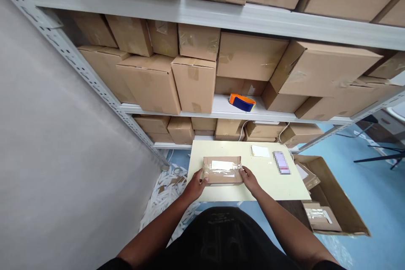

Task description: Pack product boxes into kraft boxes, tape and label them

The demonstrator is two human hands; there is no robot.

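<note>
A small brown cardboard box [222, 177] with a white label and shiny clear tape across its top is at the near left part of the pale yellow table [262, 185]. My left hand [196, 186] grips its left end, thumb on the near corner. At the right end, my right hand [249, 178] holds the box with its fingers against the side. Whether the underside touches the tabletop cannot be made out. To the right lie a white stack of paper [260, 151] and a blurred, purplish flat item [281, 163].
Metal shelving [221, 14] full of cardboard boxes stands behind the table, with an orange and blue ring [242, 102] on one shelf. A large open carton [348, 202] holding packages is at the right. White paper strips [158, 202] cover the floor at left, beside a grey wall.
</note>
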